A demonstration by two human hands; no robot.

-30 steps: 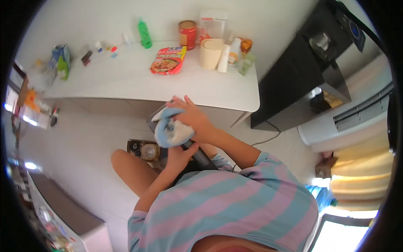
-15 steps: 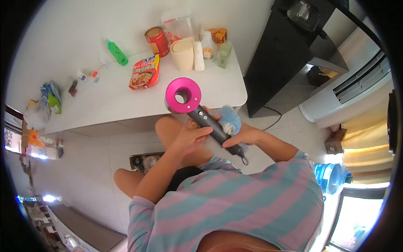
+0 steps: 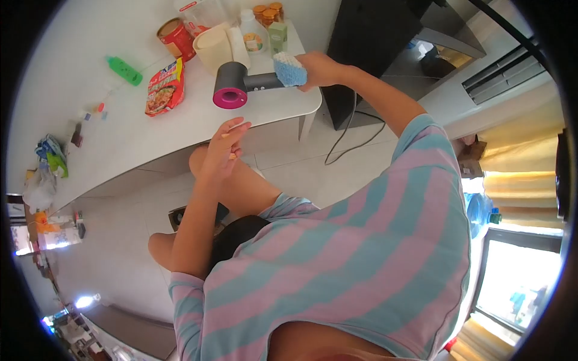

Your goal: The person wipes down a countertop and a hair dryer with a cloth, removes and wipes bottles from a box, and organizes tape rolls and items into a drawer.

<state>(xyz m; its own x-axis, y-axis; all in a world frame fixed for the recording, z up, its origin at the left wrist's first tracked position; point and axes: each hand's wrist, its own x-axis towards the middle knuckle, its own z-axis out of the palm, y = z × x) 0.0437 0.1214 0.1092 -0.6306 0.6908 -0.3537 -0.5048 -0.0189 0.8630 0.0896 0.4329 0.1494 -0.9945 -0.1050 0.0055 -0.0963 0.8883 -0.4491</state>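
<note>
My right hand (image 3: 320, 68) reaches over the table's right end, closed around the handle end of a hair dryer (image 3: 262, 81). A fluffy blue and white cloth (image 3: 289, 70) covers part of the handle beside the fingers. The dryer's dark head points left, its pink ring facing me; whether it touches the table I cannot tell. Below it, at the table's front edge, my left hand (image 3: 227, 145) has curled fingers. Small yellowish bits show between them, too little to name.
On the white table (image 3: 129, 135) stand a red can (image 3: 176, 40), a cream container (image 3: 214, 48), a white bottle (image 3: 251, 33) and a green box (image 3: 277, 38). A red noodle packet (image 3: 165, 90) and green bottle (image 3: 125, 71) lie left. A cable (image 3: 355, 135) hangs at right.
My right hand has carried the hair dryer up and away over the table, turning its pink ring downward. My left hand has come off the dryer and moved left. The view has shifted right.
</note>
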